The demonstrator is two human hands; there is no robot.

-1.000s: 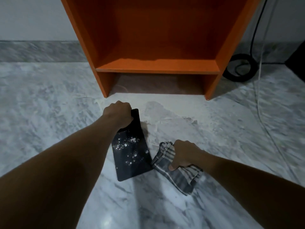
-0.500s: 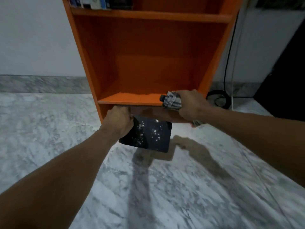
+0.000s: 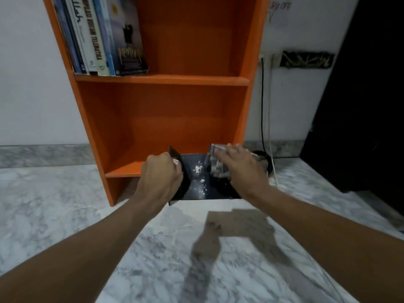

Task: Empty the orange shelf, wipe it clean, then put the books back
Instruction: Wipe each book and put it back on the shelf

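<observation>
— How far along is it?

— Partway, I'd say. The lower bay of the shelf (image 3: 175, 119) has no books in it, and the person is working at its front lip, at 12 o'clock from them. The left hand (image 3: 161, 173) has its grip clenched on the left edge of a black sheet (image 3: 196, 189), held under the lip like a dustpan. White dust (image 3: 197, 169) lies on the sheet. The right hand (image 3: 238, 165) lies over a checked cloth (image 3: 215, 162) at 1 o'clock, and I judge it is sweeping toward the sheet. It's blurred. The fingers look fairly flat, but whether that grip has the cloth pinched I cannot tell.

— And the books?

— A row of books (image 3: 102, 36) stands on the board above, at 11 o'clock, packed against the left side. That level looks untouched to me. Emptying it, wiping it and restocking all seem left to do.

— The room?

— There's a grey-veined marble floor (image 3: 65, 215) with matching skirting and a plain white wall. A black cable (image 3: 262, 101) drops down the wall at 2 o'clock, beside the shelf, with a wall box (image 3: 306, 60) to its right. Something big and dark (image 3: 360, 106) fills 3 o'clock, and I can't tell what it is.
</observation>
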